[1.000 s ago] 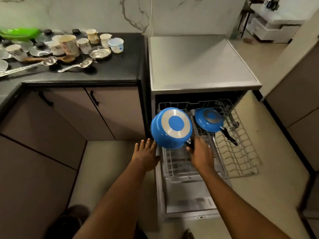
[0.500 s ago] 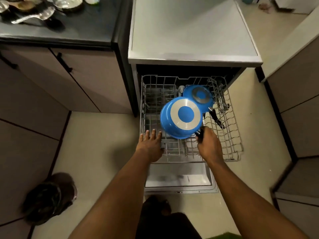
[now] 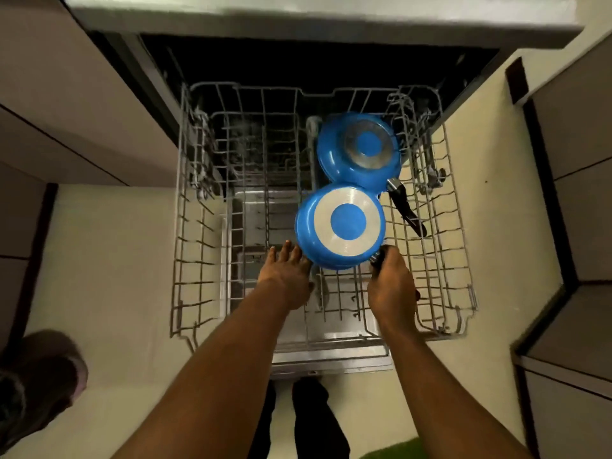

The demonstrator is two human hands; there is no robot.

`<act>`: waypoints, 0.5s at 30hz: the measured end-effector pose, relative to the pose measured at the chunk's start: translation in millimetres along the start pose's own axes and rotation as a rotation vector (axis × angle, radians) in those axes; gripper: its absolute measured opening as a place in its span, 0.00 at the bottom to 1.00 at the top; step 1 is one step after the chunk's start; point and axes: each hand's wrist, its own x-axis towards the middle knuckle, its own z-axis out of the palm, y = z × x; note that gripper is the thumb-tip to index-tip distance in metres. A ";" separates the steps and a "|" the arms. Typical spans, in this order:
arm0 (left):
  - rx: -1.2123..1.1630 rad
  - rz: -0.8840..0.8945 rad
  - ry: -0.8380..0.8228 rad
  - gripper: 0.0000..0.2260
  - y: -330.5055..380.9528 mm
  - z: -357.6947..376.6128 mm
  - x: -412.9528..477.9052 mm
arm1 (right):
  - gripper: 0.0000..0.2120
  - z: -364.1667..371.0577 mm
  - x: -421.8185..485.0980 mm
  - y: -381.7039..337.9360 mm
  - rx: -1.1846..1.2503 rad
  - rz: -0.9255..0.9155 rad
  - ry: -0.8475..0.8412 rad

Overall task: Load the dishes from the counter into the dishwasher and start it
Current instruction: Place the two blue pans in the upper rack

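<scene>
I look straight down into the pulled-out wire rack [image 3: 205,226] of the open dishwasher. My right hand [image 3: 392,288] grips the black handle of a blue pan [image 3: 341,225], held upside down over the rack's middle, its silver ring and blue centre facing up. With its fingers straight, my left hand [image 3: 286,276] touches the pan's left rim. A second blue pan [image 3: 359,149] lies upside down in the rack just behind, its black handle pointing right and toward me.
The lowered dishwasher door [image 3: 331,356] lies under the rack, near my feet. Cabinet fronts [image 3: 82,104] stand on the left and more cabinets [image 3: 576,200] on the right. A dark bundle [image 3: 36,376] sits on the floor at lower left.
The view tipped down and closer, so the counter left the frame. The held pan came lower over the rack, next to the other pan, and my left hand reached its rim.
</scene>
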 end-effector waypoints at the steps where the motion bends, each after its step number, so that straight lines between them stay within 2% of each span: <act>1: -0.006 -0.014 -0.016 0.32 1.6 3.4 5.8 | 0.17 5.7 3.4 6.2 0.017 0.006 0.007; 5: -0.002 -0.047 -0.073 0.36 2.5 21.5 17.2 | 0.16 30.5 14.5 34.4 0.066 0.043 0.024; 8: -0.033 -0.036 -0.076 0.37 -1.1 25.4 23.3 | 0.21 33.4 20.0 47.0 0.044 0.063 0.032; 11: -0.044 -0.038 -0.084 0.36 -2.6 27.4 27.1 | 0.23 34.3 20.0 48.7 0.043 0.048 0.058; 15: -0.018 -0.029 -0.085 0.34 -3.4 28.2 29.3 | 0.23 38.3 18.7 48.8 0.071 0.124 0.097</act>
